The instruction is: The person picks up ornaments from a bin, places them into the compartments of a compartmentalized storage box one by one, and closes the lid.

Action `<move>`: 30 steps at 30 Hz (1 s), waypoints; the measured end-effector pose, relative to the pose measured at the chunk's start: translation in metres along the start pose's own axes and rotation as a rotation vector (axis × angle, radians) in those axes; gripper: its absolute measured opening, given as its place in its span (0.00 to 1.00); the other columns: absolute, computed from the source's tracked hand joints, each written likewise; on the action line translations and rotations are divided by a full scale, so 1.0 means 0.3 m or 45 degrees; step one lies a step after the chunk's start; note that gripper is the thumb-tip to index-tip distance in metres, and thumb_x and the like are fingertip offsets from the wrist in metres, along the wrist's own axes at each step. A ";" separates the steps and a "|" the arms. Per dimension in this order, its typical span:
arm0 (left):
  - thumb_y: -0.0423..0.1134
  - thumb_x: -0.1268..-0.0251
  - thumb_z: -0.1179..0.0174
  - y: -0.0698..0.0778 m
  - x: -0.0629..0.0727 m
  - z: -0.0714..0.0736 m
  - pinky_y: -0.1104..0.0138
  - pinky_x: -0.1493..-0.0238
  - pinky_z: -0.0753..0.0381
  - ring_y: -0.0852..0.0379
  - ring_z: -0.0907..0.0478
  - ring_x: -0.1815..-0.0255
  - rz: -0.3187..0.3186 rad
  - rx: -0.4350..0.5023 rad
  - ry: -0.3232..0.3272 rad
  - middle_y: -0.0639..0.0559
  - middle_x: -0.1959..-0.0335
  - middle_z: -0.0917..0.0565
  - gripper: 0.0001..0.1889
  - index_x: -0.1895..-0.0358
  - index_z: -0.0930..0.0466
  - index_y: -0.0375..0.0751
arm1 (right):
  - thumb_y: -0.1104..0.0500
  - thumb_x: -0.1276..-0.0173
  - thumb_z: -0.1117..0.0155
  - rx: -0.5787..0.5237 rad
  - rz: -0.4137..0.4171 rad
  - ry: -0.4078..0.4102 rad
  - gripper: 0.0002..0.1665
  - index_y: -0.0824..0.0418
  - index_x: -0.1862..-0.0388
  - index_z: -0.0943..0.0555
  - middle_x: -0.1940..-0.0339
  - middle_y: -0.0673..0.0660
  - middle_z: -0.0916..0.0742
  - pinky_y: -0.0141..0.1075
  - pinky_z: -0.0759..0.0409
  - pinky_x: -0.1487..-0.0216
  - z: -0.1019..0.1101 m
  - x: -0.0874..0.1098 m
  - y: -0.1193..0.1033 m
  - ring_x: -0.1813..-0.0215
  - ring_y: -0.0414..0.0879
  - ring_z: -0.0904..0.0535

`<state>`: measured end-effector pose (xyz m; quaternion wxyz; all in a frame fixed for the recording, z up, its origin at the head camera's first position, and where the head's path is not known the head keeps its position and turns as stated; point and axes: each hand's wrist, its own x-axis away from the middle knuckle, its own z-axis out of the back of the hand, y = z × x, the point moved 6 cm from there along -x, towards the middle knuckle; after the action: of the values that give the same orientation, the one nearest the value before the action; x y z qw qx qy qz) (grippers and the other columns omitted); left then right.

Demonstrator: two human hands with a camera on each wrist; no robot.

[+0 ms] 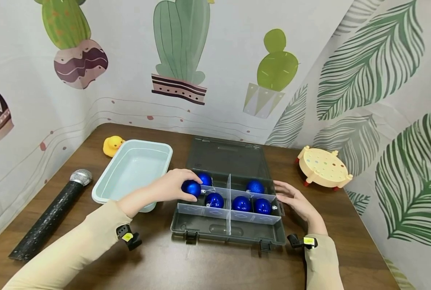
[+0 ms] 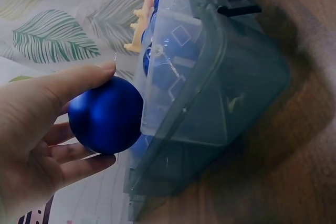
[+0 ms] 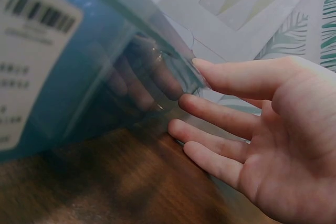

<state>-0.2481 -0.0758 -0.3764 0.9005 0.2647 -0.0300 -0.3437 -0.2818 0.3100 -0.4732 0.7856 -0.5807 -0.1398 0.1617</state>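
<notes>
My left hand point(image 1: 169, 185) holds a glossy blue Christmas ball point(image 1: 191, 188) over the left end of a grey see-through divided box point(image 1: 180, 223). In the left wrist view the ball point(image 2: 106, 115) sits between thumb and fingers, its thin hook by the thumb tip. Inside the box, the middle row holds several more blue balls, among them a shiny one point(image 1: 214, 200). The back row has a ball point(image 1: 205, 179) on the left and a glittery ball point(image 1: 255, 186) on the right. My right hand point(image 1: 296, 200) touches the box's right side with fingers extended, thumb at the upper edge.
The box's lid point(image 1: 227, 159) lies folded back. To the left stand a pale blue basin point(image 1: 104, 183), a yellow rubber duck point(image 1: 112, 146) and a black microphone point(image 1: 52, 213). A cream round toy stool point(image 1: 324, 167) is at the right, near the patterned cloth wall.
</notes>
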 end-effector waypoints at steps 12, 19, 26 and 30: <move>0.44 0.46 0.27 -0.002 -0.002 -0.030 0.56 0.47 0.17 0.45 0.20 0.45 -0.021 0.017 -0.018 0.46 0.46 0.17 0.22 0.47 0.17 0.45 | 0.62 0.27 0.44 0.008 -0.030 0.002 0.34 0.69 0.26 0.42 0.40 0.53 0.21 0.25 0.23 0.45 0.003 -0.001 0.005 0.46 0.34 0.21; 0.44 0.46 0.27 -0.007 0.007 -0.043 0.55 0.46 0.18 0.44 0.21 0.43 -0.021 -0.003 -0.041 0.45 0.45 0.17 0.24 0.45 0.18 0.43 | 0.62 0.27 0.44 0.006 -0.024 0.011 0.33 0.70 0.27 0.41 0.40 0.54 0.21 0.25 0.23 0.46 0.004 -0.001 -0.002 0.46 0.34 0.21; 0.43 0.45 0.27 -0.011 0.008 -0.049 0.52 0.43 0.20 0.43 0.22 0.41 -0.014 -0.015 -0.042 0.45 0.44 0.18 0.24 0.44 0.18 0.42 | 0.63 0.27 0.44 0.007 -0.033 0.025 0.33 0.69 0.27 0.40 0.42 0.50 0.21 0.25 0.23 0.46 0.003 0.001 -0.004 0.46 0.34 0.21; 0.43 0.45 0.28 -0.012 0.010 -0.056 0.51 0.41 0.21 0.42 0.23 0.40 -0.013 -0.029 -0.050 0.44 0.42 0.19 0.25 0.43 0.18 0.40 | 0.63 0.27 0.44 0.008 -0.030 0.024 0.33 0.69 0.27 0.40 0.43 0.46 0.21 0.25 0.23 0.46 0.004 0.000 0.000 0.46 0.34 0.21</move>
<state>-0.2440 -0.0722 -0.3930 0.9009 0.2477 -0.0423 -0.3538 -0.2823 0.3111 -0.4729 0.7905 -0.5780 -0.1388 0.1475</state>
